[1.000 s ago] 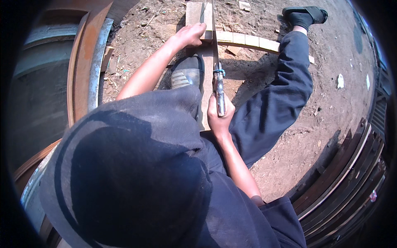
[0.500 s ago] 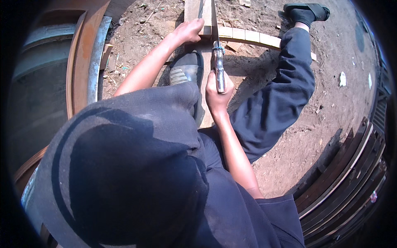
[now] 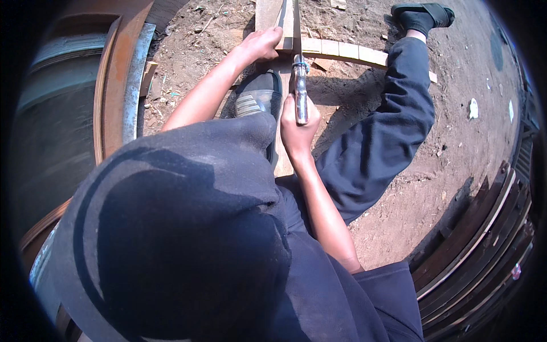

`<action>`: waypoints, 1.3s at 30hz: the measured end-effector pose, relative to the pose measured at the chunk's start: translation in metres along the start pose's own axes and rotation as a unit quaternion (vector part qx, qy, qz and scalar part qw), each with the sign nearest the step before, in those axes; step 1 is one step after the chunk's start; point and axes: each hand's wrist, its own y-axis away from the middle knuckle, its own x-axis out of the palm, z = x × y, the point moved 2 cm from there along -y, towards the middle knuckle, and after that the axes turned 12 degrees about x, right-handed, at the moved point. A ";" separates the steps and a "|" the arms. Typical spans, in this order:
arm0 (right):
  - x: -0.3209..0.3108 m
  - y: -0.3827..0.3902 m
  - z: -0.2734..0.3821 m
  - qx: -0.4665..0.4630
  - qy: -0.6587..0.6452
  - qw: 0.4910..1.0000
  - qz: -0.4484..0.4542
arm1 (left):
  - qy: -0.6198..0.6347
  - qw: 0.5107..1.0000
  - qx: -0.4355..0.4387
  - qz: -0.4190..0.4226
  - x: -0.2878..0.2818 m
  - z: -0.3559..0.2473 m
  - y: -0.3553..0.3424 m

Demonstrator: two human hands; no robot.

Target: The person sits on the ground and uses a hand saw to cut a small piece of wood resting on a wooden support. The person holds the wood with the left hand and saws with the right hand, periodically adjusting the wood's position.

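Observation:
My right hand (image 3: 298,134) is closed round the handle of a handsaw (image 3: 301,94). The saw's narrow blade points away from me and lies along a wooden plank (image 3: 268,16). On the plank's near left part rests my left hand (image 3: 263,44), its thumb stretched forward and its fingers curled at the wood; the fingertips are partly hidden. One dark shoe (image 3: 257,94) is planted just below that hand, over a lower length of wood. Where the saw teeth meet the plank is too fine to make out.
A slatted, slightly curved wooden strip (image 3: 345,51) runs right from the plank to my outstretched leg (image 3: 393,119). Brown wooden frames with panels (image 3: 108,85) stand at the left. Dark lengths of timber (image 3: 473,245) are stacked at the lower right. Bare earth (image 3: 421,188) carries scraps.
My right hand and the saw handle have shifted slightly forward, away from me. The left hand stays on the plank in nearly the same place.

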 end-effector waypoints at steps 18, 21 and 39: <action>-0.005 -0.008 -0.006 -0.021 0.028 0.999 -0.004 | 0.003 1.000 0.009 -0.015 -0.010 -0.015 0.001; 0.008 -0.019 0.002 -0.009 0.024 1.000 -0.009 | 0.027 1.000 0.001 -0.007 -0.007 -0.011 0.001; -0.009 0.018 -0.018 -0.038 0.036 0.999 0.005 | -0.026 1.000 -0.016 0.002 -0.013 -0.009 0.004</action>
